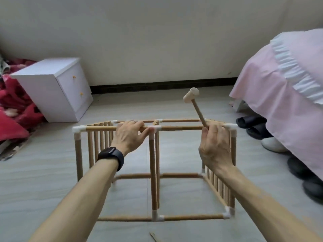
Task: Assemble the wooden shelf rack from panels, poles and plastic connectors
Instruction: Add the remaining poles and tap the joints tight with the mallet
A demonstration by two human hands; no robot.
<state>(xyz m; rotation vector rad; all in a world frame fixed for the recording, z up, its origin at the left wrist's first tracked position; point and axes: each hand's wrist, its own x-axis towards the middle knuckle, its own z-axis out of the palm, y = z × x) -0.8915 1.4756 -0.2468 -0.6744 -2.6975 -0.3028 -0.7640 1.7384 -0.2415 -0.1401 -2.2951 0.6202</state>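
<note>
The wooden shelf rack (pixel 153 172) stands on the floor as an open frame of poles joined by white plastic connectors, with slatted panels at its left and right ends. My left hand (pixel 130 135) grips the near top pole just left of the middle white connector (pixel 154 128). My right hand (pixel 214 145) holds a small wooden mallet (pixel 191 95) by its handle. The mallet head is raised above the top poles and tilted to the left.
A white two-drawer cabinet (pixel 56 88) stands at the back left beside red bedding (pixel 14 109). A bed with a pink cover (pixel 286 88) fills the right side, with several slippers (pixel 253 126) under its edge. A thin wooden stick (pixel 154 237) lies on the floor near me.
</note>
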